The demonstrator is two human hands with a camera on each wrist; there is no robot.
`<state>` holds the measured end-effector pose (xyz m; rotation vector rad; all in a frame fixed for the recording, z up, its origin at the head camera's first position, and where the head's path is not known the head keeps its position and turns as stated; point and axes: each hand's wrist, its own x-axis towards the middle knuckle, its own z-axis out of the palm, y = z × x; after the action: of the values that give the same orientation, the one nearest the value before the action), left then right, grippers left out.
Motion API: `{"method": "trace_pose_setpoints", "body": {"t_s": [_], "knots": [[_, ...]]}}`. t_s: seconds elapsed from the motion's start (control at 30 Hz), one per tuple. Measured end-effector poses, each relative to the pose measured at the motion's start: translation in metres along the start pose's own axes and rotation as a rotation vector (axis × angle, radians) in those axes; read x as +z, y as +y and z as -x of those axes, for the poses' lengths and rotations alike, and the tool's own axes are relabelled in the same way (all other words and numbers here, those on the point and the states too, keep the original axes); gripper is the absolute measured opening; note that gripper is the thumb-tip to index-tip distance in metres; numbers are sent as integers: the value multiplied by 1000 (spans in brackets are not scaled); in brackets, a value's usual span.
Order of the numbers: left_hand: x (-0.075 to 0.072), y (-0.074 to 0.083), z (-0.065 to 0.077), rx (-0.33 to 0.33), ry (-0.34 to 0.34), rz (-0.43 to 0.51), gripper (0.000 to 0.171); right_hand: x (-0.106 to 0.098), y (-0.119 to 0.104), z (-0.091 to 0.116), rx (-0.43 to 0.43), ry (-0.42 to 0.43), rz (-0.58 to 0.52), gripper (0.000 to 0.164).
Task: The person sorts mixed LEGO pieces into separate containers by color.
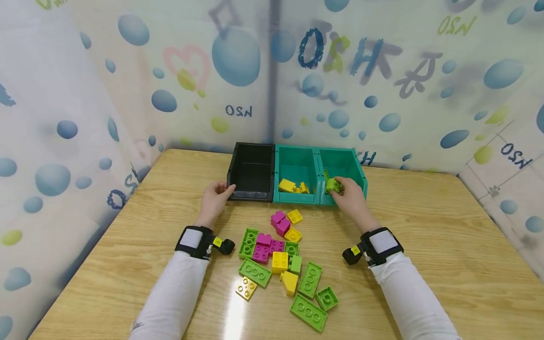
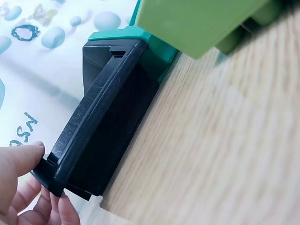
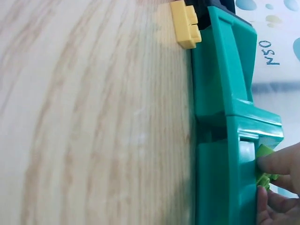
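Note:
My left hand pinches the front left corner of the black bin, thumb on top of the rim and fingers beneath in the left wrist view. The right hand holds a green building block at the front of the right-hand teal bin. More green shows behind that block, partly hidden. Yellow blocks lie in the middle teal bin. In the right wrist view, thumb and fingers close around the green block just over the bin's front wall.
Loose blocks cover the table in front of the bins: magenta blocks, yellow blocks and green blocks. The three bins stand side by side near the patterned backdrop. The wooden table extends to both sides.

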<state>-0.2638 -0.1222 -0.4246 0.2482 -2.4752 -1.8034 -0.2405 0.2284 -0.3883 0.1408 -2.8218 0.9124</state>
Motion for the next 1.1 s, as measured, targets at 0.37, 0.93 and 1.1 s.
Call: {"method": "trace_pose_setpoints", "body": {"t_s": [0.37,0.93,1.1], "knots": [[0,2,1,6,-6,8,30,3,4,-10,51,-70,47,49],[0,4,3,12,0,4,28,0,4,-20,105,-148,75,51],[0,3,4,12,2,-8,30,-1,5,-19,105,-158,79,51]]}}
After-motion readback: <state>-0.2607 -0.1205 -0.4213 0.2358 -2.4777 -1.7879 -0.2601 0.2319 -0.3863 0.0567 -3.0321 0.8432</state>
